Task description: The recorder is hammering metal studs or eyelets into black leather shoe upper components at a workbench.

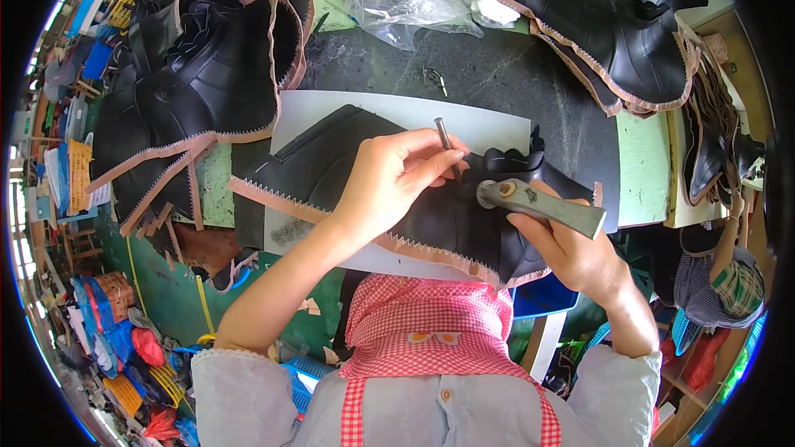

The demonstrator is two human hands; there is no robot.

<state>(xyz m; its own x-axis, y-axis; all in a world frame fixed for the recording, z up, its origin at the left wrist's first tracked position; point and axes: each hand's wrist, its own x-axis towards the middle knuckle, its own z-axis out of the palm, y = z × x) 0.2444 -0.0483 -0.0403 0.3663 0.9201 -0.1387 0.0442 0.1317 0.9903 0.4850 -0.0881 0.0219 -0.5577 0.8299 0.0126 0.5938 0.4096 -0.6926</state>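
A black boot upper [331, 149] with a pinkish zigzag-cut edge lies flat on a white board [397, 106] in front of me. My left hand [397, 174] pinches a thin metal punch [443, 134], held nearly upright with its lower end at the upper's black surface. In my right hand [571, 252] is a hammer [538, 205], its metal head just right of the punch and over the upper. The handle is mostly hidden by the head and my fingers. Whether the hammer touches anything cannot be made out.
Stacks of black boot uppers stand at the left [190, 91] and far right [613, 33]. A clear plastic bag [406, 0] lies at the back, with a small metal piece [436, 79] on the dark mat [348, 58]. Another person [720, 281] is at the right. A blue bin [542, 300] sits below the table edge.
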